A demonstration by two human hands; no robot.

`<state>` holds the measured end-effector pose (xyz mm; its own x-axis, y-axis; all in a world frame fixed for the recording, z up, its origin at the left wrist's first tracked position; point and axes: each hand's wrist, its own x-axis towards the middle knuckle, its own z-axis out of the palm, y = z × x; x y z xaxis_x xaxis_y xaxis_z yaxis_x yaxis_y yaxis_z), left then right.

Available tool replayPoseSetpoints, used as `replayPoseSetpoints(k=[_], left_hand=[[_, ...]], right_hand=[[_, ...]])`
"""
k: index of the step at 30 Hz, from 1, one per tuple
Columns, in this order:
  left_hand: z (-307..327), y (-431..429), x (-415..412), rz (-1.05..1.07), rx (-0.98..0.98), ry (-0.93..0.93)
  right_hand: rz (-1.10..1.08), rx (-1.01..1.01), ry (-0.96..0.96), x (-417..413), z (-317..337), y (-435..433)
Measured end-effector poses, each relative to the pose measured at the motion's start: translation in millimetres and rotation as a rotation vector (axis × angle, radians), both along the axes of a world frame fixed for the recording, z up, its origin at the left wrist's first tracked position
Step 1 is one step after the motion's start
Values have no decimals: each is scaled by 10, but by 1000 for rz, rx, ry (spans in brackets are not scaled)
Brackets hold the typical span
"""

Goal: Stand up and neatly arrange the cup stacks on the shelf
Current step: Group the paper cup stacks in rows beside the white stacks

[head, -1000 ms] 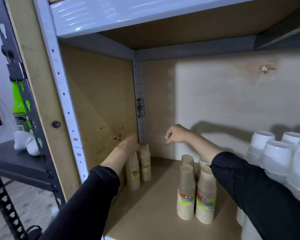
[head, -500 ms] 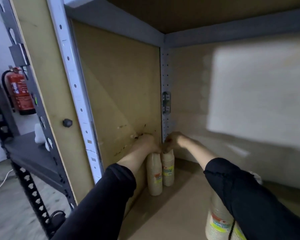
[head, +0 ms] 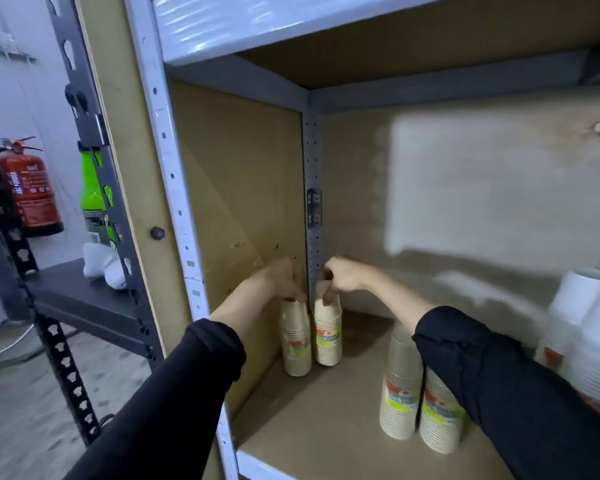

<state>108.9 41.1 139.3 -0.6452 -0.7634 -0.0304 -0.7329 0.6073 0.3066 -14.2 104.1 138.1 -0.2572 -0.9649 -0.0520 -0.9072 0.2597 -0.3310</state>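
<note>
Two beige paper-cup stacks stand upright in the shelf's back left corner, touching each other. My left hand (head: 279, 280) grips the top of the left stack (head: 296, 344). My right hand (head: 343, 277) holds the rim of the right stack (head: 328, 337), with fingers reaching inside the top cup. Two more beige stacks (head: 400, 393) stand upright side by side nearer the front, partly hidden behind my right sleeve. All of them rest on the brown shelf board (head: 326, 427).
White cup stacks (head: 589, 327) fill the right end of the shelf. A pale metal upright (head: 174, 202) frames the shelf's left front. Outside to the left are a dark rack (head: 84, 299), a green bottle (head: 94, 195) and a red fire extinguisher (head: 30, 188).
My right hand moved left from mid-air onto the right corner stack, joining my left hand on its neighbour. The view swung left, then back right, showing the front stacks again.
</note>
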Motion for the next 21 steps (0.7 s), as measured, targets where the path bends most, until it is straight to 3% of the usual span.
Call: replayPoseSetpoints(k=[11, 21], left_hand=[[58, 747, 453, -187, -85, -105], [39, 1133, 243, -454, -98, -138]], right_hand=[[87, 80, 97, 445, 107, 864], [12, 142, 86, 278, 70, 1520]])
